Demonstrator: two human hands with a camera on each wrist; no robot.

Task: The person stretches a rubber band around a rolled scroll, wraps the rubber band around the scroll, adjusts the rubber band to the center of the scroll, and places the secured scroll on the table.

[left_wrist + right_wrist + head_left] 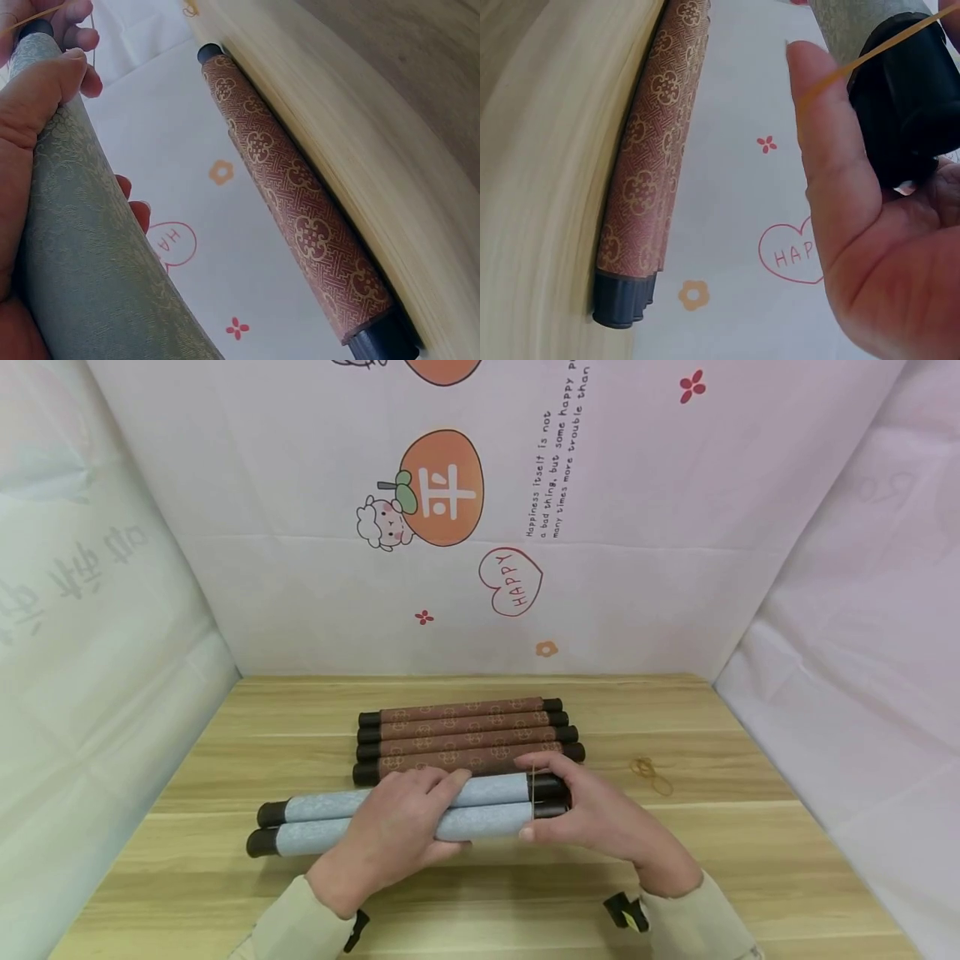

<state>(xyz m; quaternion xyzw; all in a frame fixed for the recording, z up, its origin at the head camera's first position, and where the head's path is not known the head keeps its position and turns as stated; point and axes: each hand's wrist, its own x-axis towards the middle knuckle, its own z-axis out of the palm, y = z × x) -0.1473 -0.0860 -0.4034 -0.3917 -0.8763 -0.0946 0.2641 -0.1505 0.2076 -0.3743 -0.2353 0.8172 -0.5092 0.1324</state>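
Two light blue scrolls with black end knobs lie side by side, the far scroll (491,791) against the near scroll (487,822). My left hand (401,818) grips both around their middle, thumb on top. At their right ends is my right hand (600,810), thumb and fingers spread around the black knobs. A thin tan rubber band (533,793) stretches between that thumb and fingers, across the scrolls near the knobs. The right wrist view shows the band (885,48) looped over the thumb (832,157). The scrolls' undersides are hidden.
Several brown scrolls (450,727) with gold patterns lie in a row behind the blue pair. Loose rubber bands (651,774) rest on the wooden table (735,860) to the right. White printed cloth (622,602) walls the back and both sides.
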